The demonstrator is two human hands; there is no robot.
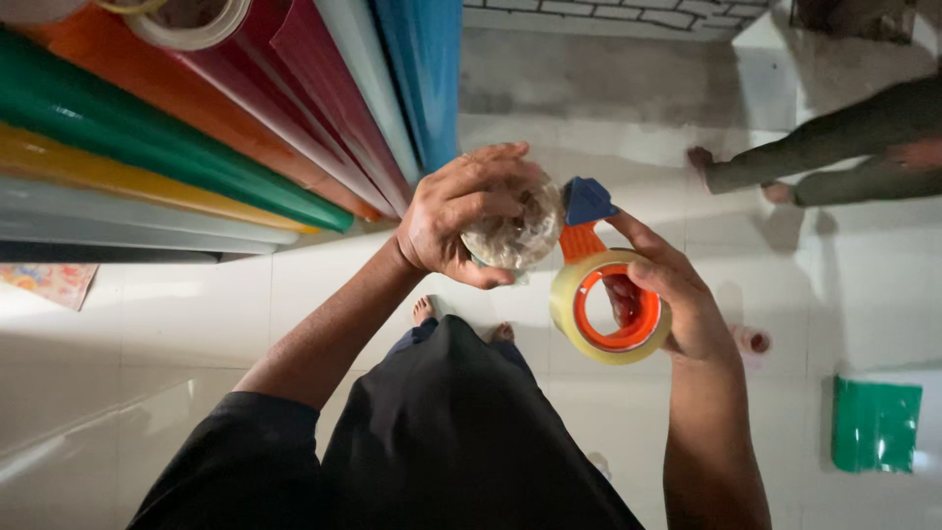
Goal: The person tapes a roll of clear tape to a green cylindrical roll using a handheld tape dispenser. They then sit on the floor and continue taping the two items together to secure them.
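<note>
My left hand (461,211) grips a roundish object wrapped in clear, crinkled plastic (515,234), held at chest height above the floor. My right hand (677,304) holds a tape dispenser with a yellowish roll of clear tape (579,319) on an orange core and a blue cutter head (587,201). The cutter end touches the right side of the wrapped object. Fingers of my right hand pass through the roll's core.
Tall rolls of coloured sheet in green, orange, yellow, red and blue (196,128) lean at the upper left. Another person's legs and bare feet (785,172) are at the upper right. A green folded sheet (875,424) and a small roll (754,342) lie on the white tiled floor.
</note>
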